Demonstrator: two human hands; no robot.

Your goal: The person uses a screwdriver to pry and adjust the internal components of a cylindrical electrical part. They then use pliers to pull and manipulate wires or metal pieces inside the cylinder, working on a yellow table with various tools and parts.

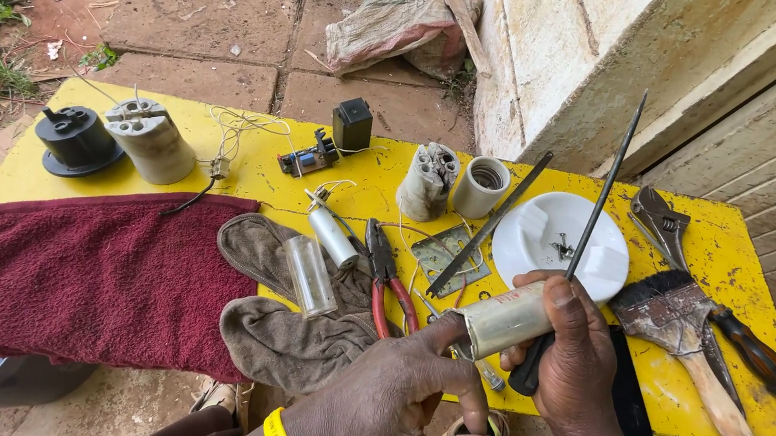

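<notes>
Above the yellow worktop (740, 247), a pale cylinder (507, 319) lies between both hands: right hand (576, 353) fingers (563, 304) clasp it with a long screwdriver (588, 239) (tip upward); left hand (397, 402) fingers pinch its near end.

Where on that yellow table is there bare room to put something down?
Bare yellow shows at the table's far right corner, beyond the pliers, and along the back edge between the grey cylinder and the black box, though thin wires cross there. The red towel lies flat and unloaded. The middle, around the white dish, is crowded.
</notes>
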